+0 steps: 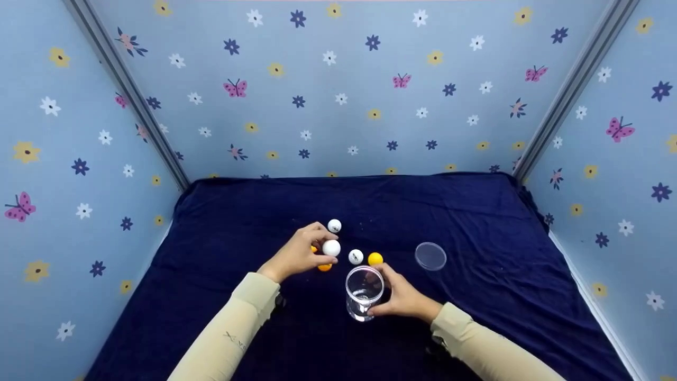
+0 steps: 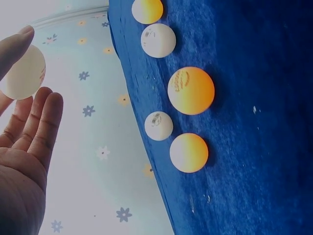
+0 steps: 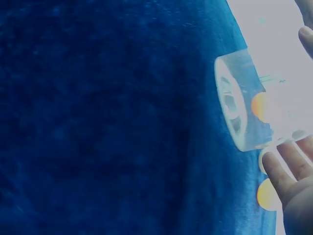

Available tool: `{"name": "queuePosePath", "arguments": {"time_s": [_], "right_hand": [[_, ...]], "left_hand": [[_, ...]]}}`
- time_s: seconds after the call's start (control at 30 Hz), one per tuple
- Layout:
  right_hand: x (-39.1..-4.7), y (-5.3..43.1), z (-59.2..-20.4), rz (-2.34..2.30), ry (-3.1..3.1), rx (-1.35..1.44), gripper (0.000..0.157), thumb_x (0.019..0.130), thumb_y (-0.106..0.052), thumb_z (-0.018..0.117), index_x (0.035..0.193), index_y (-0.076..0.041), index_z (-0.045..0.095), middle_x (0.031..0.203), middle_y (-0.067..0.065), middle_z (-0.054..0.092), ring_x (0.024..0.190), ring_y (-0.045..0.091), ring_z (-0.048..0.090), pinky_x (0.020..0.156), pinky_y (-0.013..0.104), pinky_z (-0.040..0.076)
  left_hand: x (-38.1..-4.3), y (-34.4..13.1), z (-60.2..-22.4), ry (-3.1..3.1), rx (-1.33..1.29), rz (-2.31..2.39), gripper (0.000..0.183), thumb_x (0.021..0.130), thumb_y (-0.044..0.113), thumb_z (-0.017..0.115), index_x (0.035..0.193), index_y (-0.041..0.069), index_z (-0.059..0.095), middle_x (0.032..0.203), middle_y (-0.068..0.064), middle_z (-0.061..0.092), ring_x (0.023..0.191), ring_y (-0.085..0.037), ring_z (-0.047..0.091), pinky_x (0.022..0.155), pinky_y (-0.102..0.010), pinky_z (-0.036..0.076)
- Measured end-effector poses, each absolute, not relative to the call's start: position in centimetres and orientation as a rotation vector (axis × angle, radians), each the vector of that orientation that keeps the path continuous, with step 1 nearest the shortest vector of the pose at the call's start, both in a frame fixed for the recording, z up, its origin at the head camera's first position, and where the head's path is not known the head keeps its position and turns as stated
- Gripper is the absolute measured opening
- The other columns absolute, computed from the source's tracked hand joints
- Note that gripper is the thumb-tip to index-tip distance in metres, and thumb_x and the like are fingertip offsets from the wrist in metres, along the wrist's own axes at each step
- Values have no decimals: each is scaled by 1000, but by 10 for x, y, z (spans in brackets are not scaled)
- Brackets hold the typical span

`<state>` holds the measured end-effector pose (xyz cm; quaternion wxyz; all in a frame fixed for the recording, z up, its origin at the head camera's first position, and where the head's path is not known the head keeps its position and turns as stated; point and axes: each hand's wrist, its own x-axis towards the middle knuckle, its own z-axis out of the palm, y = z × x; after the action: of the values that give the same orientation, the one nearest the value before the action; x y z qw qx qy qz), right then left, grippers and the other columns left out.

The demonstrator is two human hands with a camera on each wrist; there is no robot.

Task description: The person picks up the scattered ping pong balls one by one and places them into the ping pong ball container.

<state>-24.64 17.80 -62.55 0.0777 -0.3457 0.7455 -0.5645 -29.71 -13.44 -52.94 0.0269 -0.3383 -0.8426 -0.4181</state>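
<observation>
Holds a white ball (image 1: 331,248) in a pinch of the left hand (image 1: 299,253), up off the dark blue cloth (image 1: 254,211), with the thumb toward six o'clock and fingertips toward twelve, parted by about the ball's own breadth. Takes it from nine o'clock, at the very tips and out beyond the palm, so leaves most of it bare toward three o'clock; probably chosen to secure a light, smooth sphere without squeezing hard. Grips a clear cup (image 1: 361,299), at five o'clock from that ball, with the right hand (image 1: 400,296) coming in from the cup's three o'clock, curled round opposite sides and spread as wide as the cup. Leaves the mouth facing up and uncovered, likely the reason for a hold by the side. Cannot tell between standing on the cloth and hanging just above. Farther out from the held ball, has a second white ball (image 1: 334,226) near at twelve, a third white ball (image 1: 356,257) between three and four, and a yellow ball (image 1: 375,259) just beyond along nearly the same line. Has one orange ball (image 1: 313,248) mostly hidden behind the fingers at nine, and another orange ball (image 1: 325,268) partly covered near half past six. Has a clear round lid (image 1: 430,256) flat on the cloth at three, well apart from the ball, perhaps to be out of the way.
</observation>
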Motion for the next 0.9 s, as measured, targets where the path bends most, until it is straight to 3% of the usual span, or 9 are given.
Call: {"name": "queuePosePath", "arguments": {"time_s": [0.27, 0.4, 0.63, 0.9], "right_hand": [[-243, 175, -633, -1753, 2247, -1043, 83, 71, -8, 102, 137, 5, 53, 136, 27, 69, 122, 32, 72, 109, 38, 59], [-242, 174, -634, -1784, 2243, -1046, 81, 72, -6, 101, 135, 8, 53, 134, 28, 69, 120, 38, 73, 108, 41, 60], [-242, 174, -633, -1784, 2230, -1041, 81, 72, -6, 101, 134, 10, 52, 131, 27, 70, 118, 41, 73, 107, 52, 60], [-243, 175, -634, -1761, 2239, -1037, 79, 72, -6, 101, 133, 10, 52, 128, 31, 70, 116, 52, 71, 106, 51, 60]], "left_hand": [[-294, -126, -526, -2586, -1115, -1299, 47, 85, 15, 95, 126, 1, 77, 112, -13, 72, 95, -24, 72, 85, -51, 66], [-294, -123, -525, -2566, -1149, -1324, 47, 85, 14, 95, 125, 0, 76, 113, -14, 74, 94, -24, 74, 85, -51, 66], [-292, -118, -523, -2597, -1148, -1359, 40, 86, 13, 94, 120, 2, 75, 112, -11, 77, 95, -21, 76, 86, -38, 65], [-288, -110, -522, -2586, -1194, -1399, 38, 85, 12, 94, 117, 2, 77, 107, -12, 81, 93, -23, 78, 86, -47, 67]]}}
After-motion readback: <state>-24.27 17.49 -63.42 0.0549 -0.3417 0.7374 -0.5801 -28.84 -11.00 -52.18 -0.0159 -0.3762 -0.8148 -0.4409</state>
